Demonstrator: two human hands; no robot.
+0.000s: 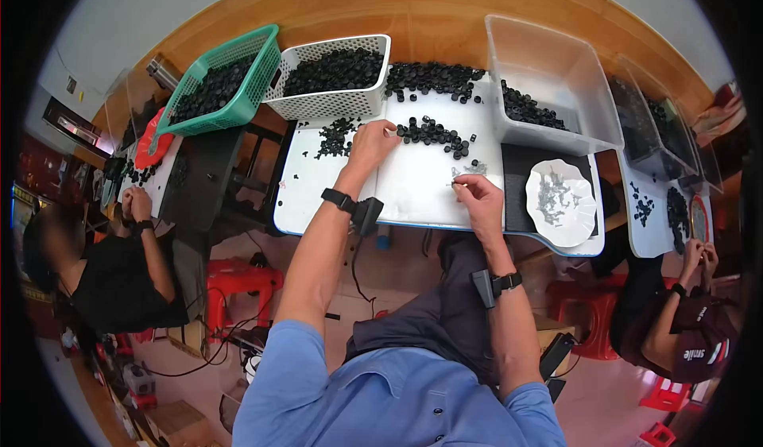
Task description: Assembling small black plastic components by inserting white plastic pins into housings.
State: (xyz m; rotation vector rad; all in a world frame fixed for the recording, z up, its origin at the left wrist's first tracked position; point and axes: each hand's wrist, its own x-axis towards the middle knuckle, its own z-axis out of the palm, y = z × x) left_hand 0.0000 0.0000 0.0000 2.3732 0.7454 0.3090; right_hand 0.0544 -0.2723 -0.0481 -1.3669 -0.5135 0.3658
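My left hand (370, 148) is at the left end of a loose cluster of small black round knobs (435, 135) on the white tabletop (413, 185). Its thumb and index finger are bent together at the nearest knobs; whether a knob is between them is hidden. Closer to me, my right hand (482, 201) pinches something tiny, too small to name, beside a little heap of thin pale pins (474, 170). Smaller black pieces (337, 137) lie scattered left of my left hand.
Along the back stand a green basket (252, 89), a white basket (327, 104) and a clear plastic bin (556, 133), all with black parts. A white scalloped plate (586, 205) of pale pins rests on a black mat (515, 201). People work at either side.
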